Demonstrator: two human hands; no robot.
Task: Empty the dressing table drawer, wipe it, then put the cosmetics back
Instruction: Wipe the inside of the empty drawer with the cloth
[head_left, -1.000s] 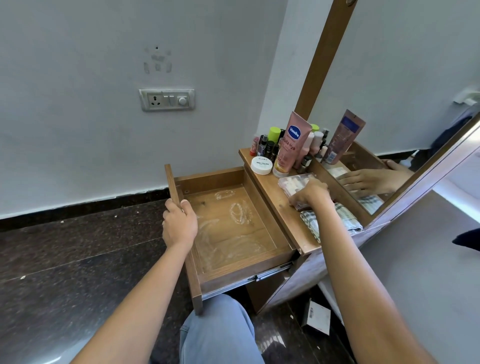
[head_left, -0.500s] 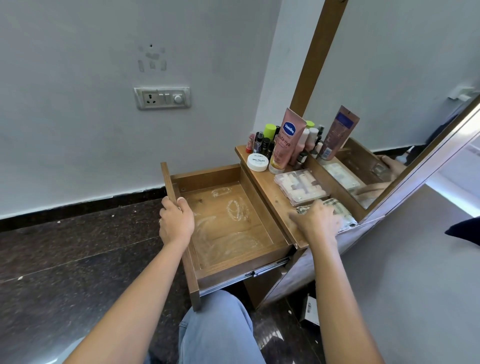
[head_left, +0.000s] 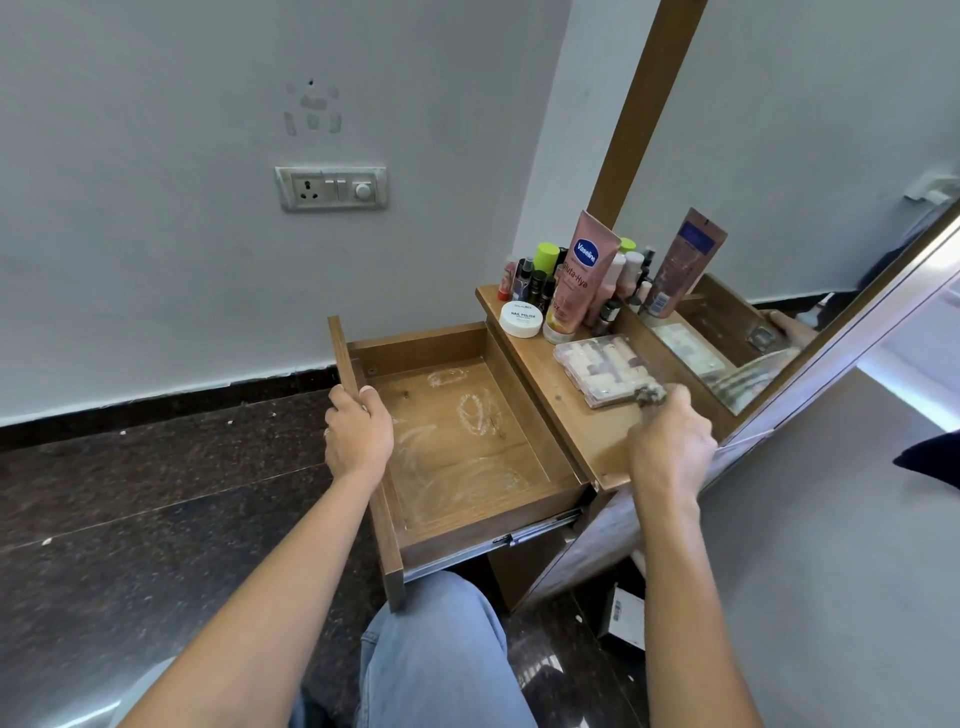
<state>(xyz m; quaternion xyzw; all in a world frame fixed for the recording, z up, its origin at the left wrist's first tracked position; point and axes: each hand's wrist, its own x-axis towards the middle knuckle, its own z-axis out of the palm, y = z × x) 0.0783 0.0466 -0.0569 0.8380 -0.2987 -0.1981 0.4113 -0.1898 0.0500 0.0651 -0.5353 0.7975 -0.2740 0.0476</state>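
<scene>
Your left hand grips the top edge of the drawer front: the fingers curl over the outer face and the thumb hooks over the inner side. The drawer is pulled fully out of the dressing table, and its bare wooden floor shows pale, whitish smears.

Your right hand is on the side of the drawer away from the left hand, above the near corner of the tabletop. Its fingers are curled round a bunched cloth. Only a blurred tuft shows past the knuckles, so you cannot tell its pattern.

The cosmetics are out of the drawer, on the tabletop beside it. A clear plastic case of small items lies flat, just beyond the cloth. Farther along from the drawer's back corner sits a white jar marked NAIL POLISH. A pink Vaseline tube stands cap-down just beside it, among a cluster of small bottles.

Beyond the tabletop, a mirror leans up and reflects the tube and the case. Your knee, in light jeans, sits under the drawer's near end. On the wall behind the drawer is a switch plate.
</scene>
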